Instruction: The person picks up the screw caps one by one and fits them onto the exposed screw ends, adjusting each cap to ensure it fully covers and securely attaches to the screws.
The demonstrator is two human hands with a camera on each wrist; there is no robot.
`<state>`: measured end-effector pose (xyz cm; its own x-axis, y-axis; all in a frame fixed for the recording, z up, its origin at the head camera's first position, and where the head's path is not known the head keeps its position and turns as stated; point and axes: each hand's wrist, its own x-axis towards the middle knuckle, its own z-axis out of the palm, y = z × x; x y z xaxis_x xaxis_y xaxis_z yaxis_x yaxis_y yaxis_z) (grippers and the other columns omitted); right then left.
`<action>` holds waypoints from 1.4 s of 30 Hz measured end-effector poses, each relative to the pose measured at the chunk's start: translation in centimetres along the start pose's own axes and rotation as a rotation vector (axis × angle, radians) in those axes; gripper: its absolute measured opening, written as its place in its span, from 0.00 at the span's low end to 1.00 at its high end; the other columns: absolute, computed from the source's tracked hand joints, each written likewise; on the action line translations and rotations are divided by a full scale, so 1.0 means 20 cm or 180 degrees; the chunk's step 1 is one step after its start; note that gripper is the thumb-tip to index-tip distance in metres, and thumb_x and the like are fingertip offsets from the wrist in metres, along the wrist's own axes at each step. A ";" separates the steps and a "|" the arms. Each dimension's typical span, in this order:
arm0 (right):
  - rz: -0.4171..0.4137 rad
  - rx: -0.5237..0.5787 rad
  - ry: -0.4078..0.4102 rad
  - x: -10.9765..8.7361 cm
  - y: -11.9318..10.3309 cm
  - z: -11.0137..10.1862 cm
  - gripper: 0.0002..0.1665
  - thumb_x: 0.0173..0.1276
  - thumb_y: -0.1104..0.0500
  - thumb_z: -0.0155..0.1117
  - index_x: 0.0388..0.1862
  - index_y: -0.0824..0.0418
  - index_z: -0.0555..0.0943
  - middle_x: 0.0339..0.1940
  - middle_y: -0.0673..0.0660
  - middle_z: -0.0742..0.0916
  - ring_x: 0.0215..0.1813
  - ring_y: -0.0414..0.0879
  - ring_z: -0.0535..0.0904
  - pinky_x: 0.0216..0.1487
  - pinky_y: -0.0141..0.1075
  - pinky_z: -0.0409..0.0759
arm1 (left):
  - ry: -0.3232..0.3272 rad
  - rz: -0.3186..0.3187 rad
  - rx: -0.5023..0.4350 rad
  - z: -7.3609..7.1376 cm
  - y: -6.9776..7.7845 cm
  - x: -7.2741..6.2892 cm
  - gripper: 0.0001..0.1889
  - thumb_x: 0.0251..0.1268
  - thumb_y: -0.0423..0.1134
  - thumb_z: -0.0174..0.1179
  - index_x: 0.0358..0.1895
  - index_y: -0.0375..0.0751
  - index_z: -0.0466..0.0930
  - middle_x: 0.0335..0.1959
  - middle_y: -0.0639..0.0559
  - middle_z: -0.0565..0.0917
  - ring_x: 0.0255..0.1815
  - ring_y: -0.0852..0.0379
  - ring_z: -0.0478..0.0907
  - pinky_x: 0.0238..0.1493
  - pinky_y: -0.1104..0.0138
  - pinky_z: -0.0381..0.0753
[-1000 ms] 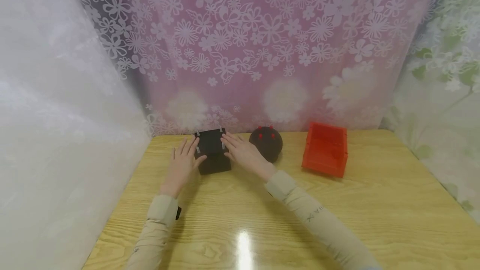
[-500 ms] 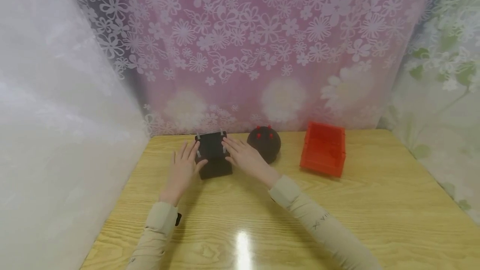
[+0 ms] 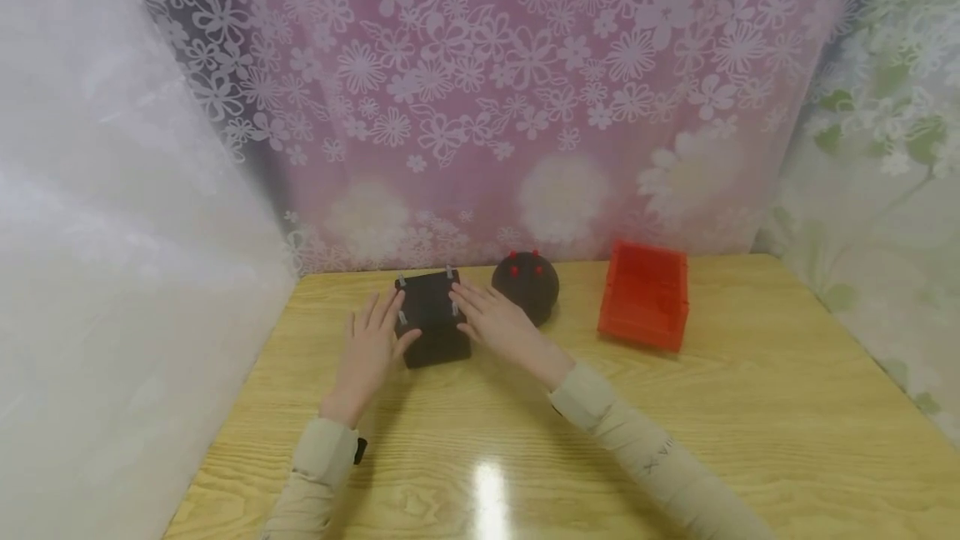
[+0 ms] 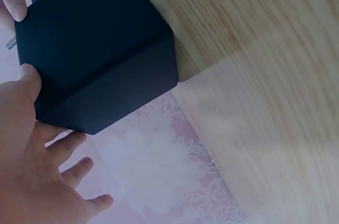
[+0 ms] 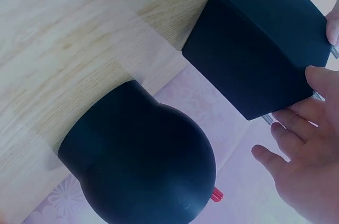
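Note:
A black block [image 3: 431, 298] with several grey pegs on its top stands at the left of the table's far side. My left hand [image 3: 367, 357] holds its upper left corner, thumb on the near face and fingers along the side. On the opposite corner, my right hand [image 3: 510, 327] has its thumb at the near edge and fingers at the side by the grey pegs [image 5: 268, 120]. Both hands keep their outer fingers spread off the block. A black round-topped piece [image 5: 143, 155] with red pegs stands right of the block, partly behind my right hand in the head view.
A red open box [image 3: 643, 298] sits farther right on the wooden table [image 3: 420, 457]. Behind the table hangs a pink flowered curtain [image 3: 480, 107]. A whitish sheet [image 3: 135, 232] closes off the left side, a leaf-patterned one [image 3: 877, 273] the right.
The black block has slid a little nearer to me and to the right, both hands moving with it. The round piece and red box stay put; the head view has shifted slightly.

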<state>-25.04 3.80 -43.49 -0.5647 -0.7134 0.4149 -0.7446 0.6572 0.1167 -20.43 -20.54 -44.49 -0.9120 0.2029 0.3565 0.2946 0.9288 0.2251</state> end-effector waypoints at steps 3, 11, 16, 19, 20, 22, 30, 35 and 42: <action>0.0008 -0.0032 0.0000 -0.02 -0.01 -0.01 0.33 0.76 0.50 0.62 0.73 0.66 0.72 0.74 0.62 0.74 0.77 0.54 0.67 0.75 0.50 0.66 | 0.0010 0.0041 -0.0003 0.00 0.01 -0.01 0.38 0.74 0.54 0.58 0.79 0.37 0.59 0.79 0.41 0.61 0.81 0.37 0.51 0.75 0.33 0.48; 0.0028 -0.0061 0.0051 -0.08 -0.02 -0.04 0.33 0.75 0.51 0.64 0.72 0.66 0.73 0.73 0.62 0.75 0.76 0.54 0.68 0.73 0.52 0.68 | -0.0011 0.0063 -0.0052 0.00 0.06 -0.03 0.38 0.74 0.54 0.58 0.79 0.38 0.59 0.80 0.42 0.60 0.81 0.37 0.50 0.75 0.33 0.46; 0.0038 -0.0050 0.0074 -0.11 -0.02 -0.05 0.33 0.74 0.51 0.65 0.72 0.67 0.73 0.73 0.62 0.75 0.76 0.54 0.69 0.73 0.52 0.69 | 0.0005 0.0065 -0.0067 0.00 0.08 -0.05 0.39 0.73 0.54 0.59 0.79 0.38 0.59 0.80 0.42 0.60 0.81 0.37 0.50 0.75 0.33 0.46; 0.0048 0.0028 0.0098 -0.12 -0.02 -0.05 0.34 0.73 0.52 0.66 0.71 0.67 0.73 0.73 0.63 0.75 0.75 0.55 0.69 0.72 0.53 0.70 | 0.0042 0.0079 -0.0081 0.01 0.09 -0.05 0.39 0.73 0.54 0.59 0.79 0.38 0.59 0.80 0.43 0.60 0.81 0.38 0.50 0.76 0.34 0.47; 0.0049 0.0033 0.0104 -0.13 -0.02 -0.05 0.34 0.73 0.51 0.66 0.71 0.68 0.73 0.73 0.63 0.76 0.75 0.55 0.69 0.72 0.54 0.70 | 0.0054 0.0088 -0.0095 0.01 0.10 -0.05 0.38 0.73 0.54 0.59 0.79 0.38 0.59 0.80 0.43 0.60 0.81 0.38 0.50 0.76 0.34 0.47; 0.0052 0.0070 0.0112 -0.13 -0.01 -0.06 0.34 0.73 0.52 0.67 0.71 0.68 0.73 0.73 0.63 0.75 0.75 0.56 0.70 0.71 0.54 0.71 | 0.0087 0.0116 -0.0120 0.02 0.11 -0.06 0.38 0.73 0.54 0.59 0.79 0.38 0.60 0.80 0.42 0.60 0.81 0.37 0.50 0.75 0.34 0.47; 0.0035 0.0122 0.0089 -0.18 -0.01 -0.08 0.35 0.71 0.53 0.69 0.71 0.69 0.72 0.73 0.65 0.75 0.75 0.57 0.69 0.69 0.56 0.72 | 0.0153 0.0181 -0.0107 0.04 0.13 -0.07 0.38 0.73 0.54 0.59 0.78 0.37 0.60 0.80 0.42 0.60 0.81 0.37 0.51 0.76 0.34 0.46; 0.0063 0.0199 0.0098 -0.22 0.00 -0.09 0.35 0.71 0.54 0.69 0.72 0.68 0.72 0.73 0.64 0.74 0.75 0.57 0.69 0.70 0.57 0.71 | 0.0238 0.0246 -0.0028 0.05 0.16 -0.07 0.38 0.71 0.55 0.60 0.77 0.37 0.62 0.79 0.42 0.62 0.80 0.37 0.53 0.75 0.34 0.51; 0.0067 0.0198 0.0129 -0.27 0.00 -0.10 0.36 0.70 0.54 0.70 0.72 0.69 0.72 0.73 0.65 0.75 0.76 0.57 0.68 0.70 0.57 0.71 | 0.0282 0.0287 0.0049 0.06 0.20 -0.09 0.39 0.71 0.56 0.60 0.77 0.38 0.63 0.79 0.43 0.63 0.80 0.38 0.54 0.74 0.34 0.54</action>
<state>-21.30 8.13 -43.84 -0.5665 -0.6884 0.4529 -0.7542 0.6547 0.0517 -18.00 -16.77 -45.23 -0.8530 0.2583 0.4535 0.3693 0.9127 0.1747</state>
